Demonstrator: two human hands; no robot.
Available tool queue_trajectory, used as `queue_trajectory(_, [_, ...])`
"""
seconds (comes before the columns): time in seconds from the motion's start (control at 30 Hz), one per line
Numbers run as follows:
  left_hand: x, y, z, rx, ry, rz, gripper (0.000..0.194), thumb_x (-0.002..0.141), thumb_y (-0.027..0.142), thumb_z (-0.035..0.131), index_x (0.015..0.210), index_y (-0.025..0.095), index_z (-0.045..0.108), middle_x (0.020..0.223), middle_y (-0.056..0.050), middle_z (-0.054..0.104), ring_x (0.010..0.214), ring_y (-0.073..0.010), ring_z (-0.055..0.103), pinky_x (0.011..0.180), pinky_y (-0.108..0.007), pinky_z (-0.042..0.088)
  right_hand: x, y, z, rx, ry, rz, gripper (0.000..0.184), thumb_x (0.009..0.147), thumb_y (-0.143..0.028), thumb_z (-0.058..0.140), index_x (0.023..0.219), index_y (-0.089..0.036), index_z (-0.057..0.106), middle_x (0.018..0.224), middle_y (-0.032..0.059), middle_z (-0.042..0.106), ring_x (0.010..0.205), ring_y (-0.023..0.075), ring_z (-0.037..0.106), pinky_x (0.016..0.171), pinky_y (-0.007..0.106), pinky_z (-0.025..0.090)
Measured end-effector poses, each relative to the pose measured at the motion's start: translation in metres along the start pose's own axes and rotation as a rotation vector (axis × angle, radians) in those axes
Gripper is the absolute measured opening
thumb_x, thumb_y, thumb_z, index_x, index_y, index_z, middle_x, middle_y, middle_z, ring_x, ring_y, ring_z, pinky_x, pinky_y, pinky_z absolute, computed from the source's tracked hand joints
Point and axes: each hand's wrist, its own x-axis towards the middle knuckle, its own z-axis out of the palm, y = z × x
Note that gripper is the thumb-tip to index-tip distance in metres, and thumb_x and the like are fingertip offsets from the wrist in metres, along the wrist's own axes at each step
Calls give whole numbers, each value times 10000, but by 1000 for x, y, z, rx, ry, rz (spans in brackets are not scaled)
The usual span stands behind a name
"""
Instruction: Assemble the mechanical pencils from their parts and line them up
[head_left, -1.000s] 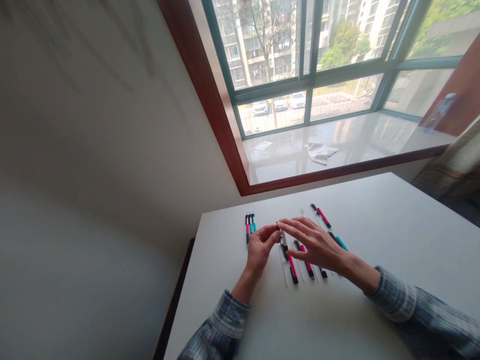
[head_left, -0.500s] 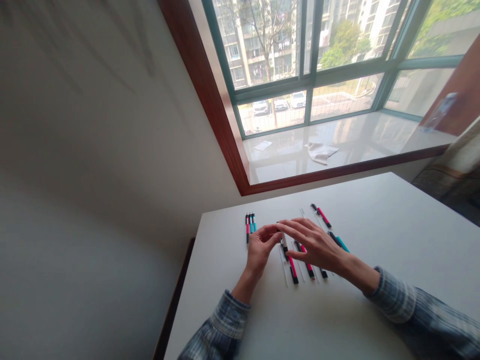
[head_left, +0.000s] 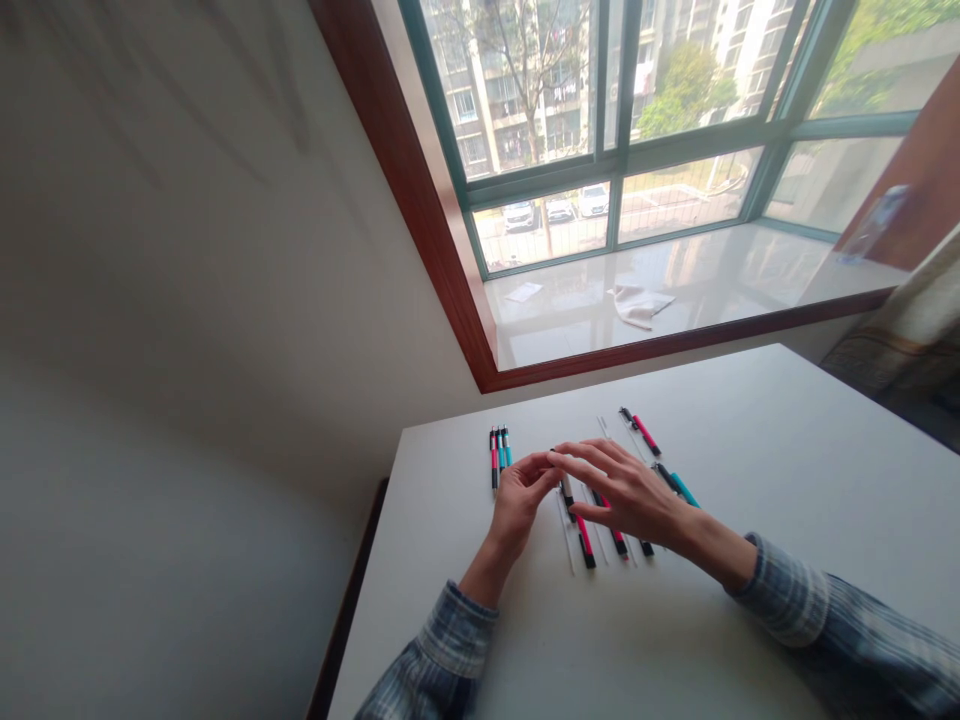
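Note:
My left hand is closed in a pinch, thumb against forefinger, on a slim grey and black pen part. Its dark end barely shows at the fingertips, and much of it is hidden. From the right, my right hand reaches over with fingers stretched and thumb apart; its forefinger tip touches near that dark end. Under the hands lie a red and black pen piece, another red and black piece and thin clear refills, partly covered by the right hand.
Several assembled pens lie side by side at the left on the white table. Farther right are a red pen piece and a teal one. Beyond the table, a cloth lies on the windowsill.
Both hands stay nearly in place with the pen part. The right forefinger has shifted slightly left over its dark end, and the view has moved a little.

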Motion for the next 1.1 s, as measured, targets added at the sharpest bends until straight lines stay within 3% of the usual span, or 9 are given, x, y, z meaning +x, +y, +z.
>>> queue_trajectory(0.13, [0,1,-3,-21,6,-4,310,775,384,869,965,148,804,957,-87,779,902,-202,687,883,-321,522,-1,4,0,37,12,-20,828,939,-246,710,1636,-296,266,1485,118,576,1278,312,586,1036,510,570])
queue_trajectory(0.23, [-1,0,-6,-55,33,-28,320,745,352,892,976,148,805,949,-87,779,873,-195,685,857,-321,534,-2,17,-6,49,97,-18,772,949,-313,714,1614,-254,324,1451,130,600,1284,311,572,1048,517,561])
queue_trajectory(0.37, [-4,-3,-12,-88,98,-41,304,719,330,908,936,146,802,894,-70,767,821,-175,682,846,-325,552,-13,51,-16,-79,210,143,368,995,-240,633,1363,-228,644,1201,108,708,1156,298,603,982,516,576])
queue_trajectory(0.47, [-6,-5,-14,-99,129,-30,316,706,337,917,929,147,799,897,-68,766,805,-173,686,851,-342,566,-27,80,-14,-179,174,258,201,973,-225,648,1140,-220,760,1120,108,721,1109,327,593,887,533,593])
queue_trajectory(0.6, [-9,-5,-12,-91,118,-23,346,709,364,916,952,147,800,962,-102,783,831,-198,701,835,-360,578,-40,104,-3,-180,75,273,156,954,-237,676,1066,-223,784,1055,102,738,1075,328,598,848,528,593])
queue_trajectory(0.9, [-9,-4,-10,-42,107,-18,359,704,367,917,963,147,803,911,-100,788,833,-207,710,825,-353,572,-37,110,10,-160,57,247,153,946,-305,698,1043,-231,791,1014,99,744,999,293,626,852,501,585])
queue_trajectory(1.1, [-10,-3,-8,12,91,-26,343,702,378,917,937,154,806,871,-79,785,811,-188,707,814,-324,562,-29,103,5,-115,86,204,84,938,-249,690,916,-227,767,999,86,753,1003,286,652,858,498,597])
